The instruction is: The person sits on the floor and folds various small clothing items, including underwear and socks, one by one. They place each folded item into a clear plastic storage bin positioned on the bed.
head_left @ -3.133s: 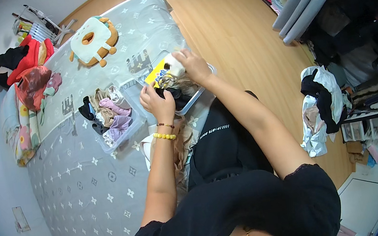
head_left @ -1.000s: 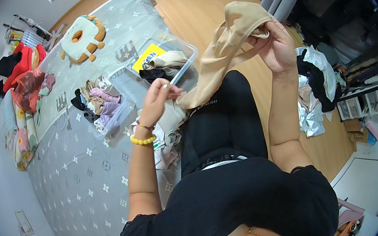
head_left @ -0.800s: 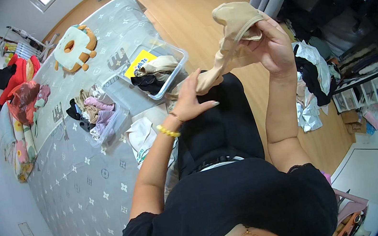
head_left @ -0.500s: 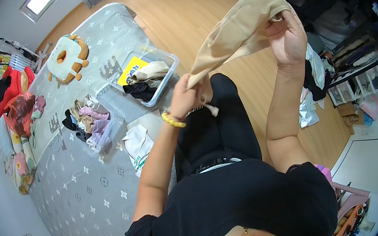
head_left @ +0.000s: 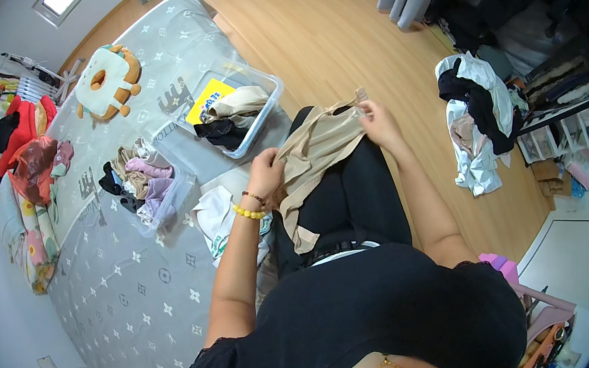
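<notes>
A beige garment [head_left: 316, 152] is stretched between both hands over my lap, one end hanging down onto my black trousers. My left hand [head_left: 266, 171], with a yellow bead bracelet on the wrist, grips its left edge. My right hand [head_left: 378, 121] pinches the upper right corner. Just beyond, on the grey bed [head_left: 128, 283], stands a clear plastic bin [head_left: 265, 109] with dark and cream clothes and a yellow sheet inside.
A second clear bin [head_left: 160, 195] of rolled small garments sits left of the first. A white cloth [head_left: 217, 213] lies by my left knee. A doughnut-shaped cushion [head_left: 103, 83] and piled clothes [head_left: 18, 147] lie at the bed's far side. More clothes [head_left: 476, 113] heap on the wooden floor at right.
The beige garment came out of the bin and was held high and spread in the air; now both hands have brought it down onto my lap.
</notes>
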Tool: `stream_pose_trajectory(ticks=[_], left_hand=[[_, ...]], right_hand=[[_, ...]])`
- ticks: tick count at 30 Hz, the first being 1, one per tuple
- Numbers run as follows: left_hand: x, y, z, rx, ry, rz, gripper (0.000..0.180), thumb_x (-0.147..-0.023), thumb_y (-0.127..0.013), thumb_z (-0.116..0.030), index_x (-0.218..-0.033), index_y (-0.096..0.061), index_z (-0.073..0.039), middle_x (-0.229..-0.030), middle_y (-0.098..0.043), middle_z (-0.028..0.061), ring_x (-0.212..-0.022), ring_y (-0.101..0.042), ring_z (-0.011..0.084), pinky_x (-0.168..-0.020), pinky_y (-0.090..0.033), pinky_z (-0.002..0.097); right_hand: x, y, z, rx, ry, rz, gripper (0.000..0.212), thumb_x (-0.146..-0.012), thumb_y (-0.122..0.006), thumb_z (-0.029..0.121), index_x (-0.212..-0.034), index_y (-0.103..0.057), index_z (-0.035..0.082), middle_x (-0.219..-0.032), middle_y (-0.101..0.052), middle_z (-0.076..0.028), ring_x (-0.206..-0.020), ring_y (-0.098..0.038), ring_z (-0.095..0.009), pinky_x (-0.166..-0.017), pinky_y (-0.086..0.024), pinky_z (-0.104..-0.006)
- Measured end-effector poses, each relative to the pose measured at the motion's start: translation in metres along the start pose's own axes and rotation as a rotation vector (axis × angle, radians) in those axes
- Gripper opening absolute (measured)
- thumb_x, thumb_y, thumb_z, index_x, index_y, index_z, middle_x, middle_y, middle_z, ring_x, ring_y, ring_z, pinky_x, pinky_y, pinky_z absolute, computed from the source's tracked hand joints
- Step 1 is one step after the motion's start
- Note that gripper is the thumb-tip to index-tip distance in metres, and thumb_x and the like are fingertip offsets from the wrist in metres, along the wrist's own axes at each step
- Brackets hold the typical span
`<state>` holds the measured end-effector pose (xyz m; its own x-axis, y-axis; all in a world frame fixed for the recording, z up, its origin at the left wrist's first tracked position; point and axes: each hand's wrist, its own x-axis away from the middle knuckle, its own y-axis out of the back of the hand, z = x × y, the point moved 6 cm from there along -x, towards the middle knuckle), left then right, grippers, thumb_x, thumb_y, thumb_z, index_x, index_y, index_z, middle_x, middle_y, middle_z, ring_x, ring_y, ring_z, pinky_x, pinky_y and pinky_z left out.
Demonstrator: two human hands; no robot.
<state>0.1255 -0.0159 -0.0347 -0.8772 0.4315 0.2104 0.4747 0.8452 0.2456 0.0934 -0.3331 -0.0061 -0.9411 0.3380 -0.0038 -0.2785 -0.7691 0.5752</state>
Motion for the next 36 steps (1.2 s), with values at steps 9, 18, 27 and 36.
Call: stream_pose_trajectory(ticks=[9, 18, 27, 36], left_hand=[[0.012, 0.008, -0.034, -0.091, -0.088, 0.001, 0.057, -0.088, -0.068, -0.013, -0.139, -0.044, -0.011, -0.101, -0.058, 0.0053, -0.083, -0.056, 0.0104, -0.070, -0.049, 0.0264], [-0.003, -0.009, -0.052, -0.485, -0.299, -0.133, 0.035, -0.079, -0.073, -0.039, -0.100, -0.072, -0.011, -0.099, -0.061, 0.0165, -0.097, -0.059, 0.0361, -0.087, -0.048, 0.0436], [-0.061, -0.049, -0.070, -0.838, -0.353, -0.215, 0.021, -0.086, -0.067, -0.023, -0.087, -0.060, -0.003, -0.073, -0.062, 0.0139, -0.070, -0.063, 0.0337, -0.064, -0.051, 0.0415], [-0.037, -0.039, -0.127, 0.950, 0.087, 0.206, 0.012, -0.100, -0.056, -0.016, -0.104, -0.055, -0.005, -0.093, -0.064, 0.0043, -0.082, -0.062, 0.0122, -0.073, -0.053, 0.0283]], right_hand=[[0.068, -0.061, 0.077, 0.393, 0.558, 0.288, 0.052, -0.072, -0.070, 0.005, -0.122, -0.060, 0.014, -0.119, -0.055, -0.011, -0.114, -0.053, -0.032, -0.097, -0.042, -0.0433], [0.072, -0.049, 0.084, 0.297, 0.679, 0.052, 0.016, -0.076, -0.065, 0.005, -0.090, -0.069, 0.012, -0.092, -0.059, -0.007, -0.093, -0.058, -0.027, -0.081, -0.046, -0.0406], [0.089, -0.031, 0.071, 0.112, 0.273, -0.076, 0.009, -0.085, -0.063, 0.008, -0.088, -0.070, 0.012, -0.087, -0.066, -0.010, -0.079, -0.064, -0.033, -0.073, -0.051, -0.0389], [0.070, -0.022, 0.055, -1.228, -0.163, 0.045, 0.021, -0.102, -0.051, 0.017, -0.108, -0.060, -0.001, -0.106, -0.066, -0.012, -0.099, -0.066, -0.022, -0.094, -0.053, -0.0366]])
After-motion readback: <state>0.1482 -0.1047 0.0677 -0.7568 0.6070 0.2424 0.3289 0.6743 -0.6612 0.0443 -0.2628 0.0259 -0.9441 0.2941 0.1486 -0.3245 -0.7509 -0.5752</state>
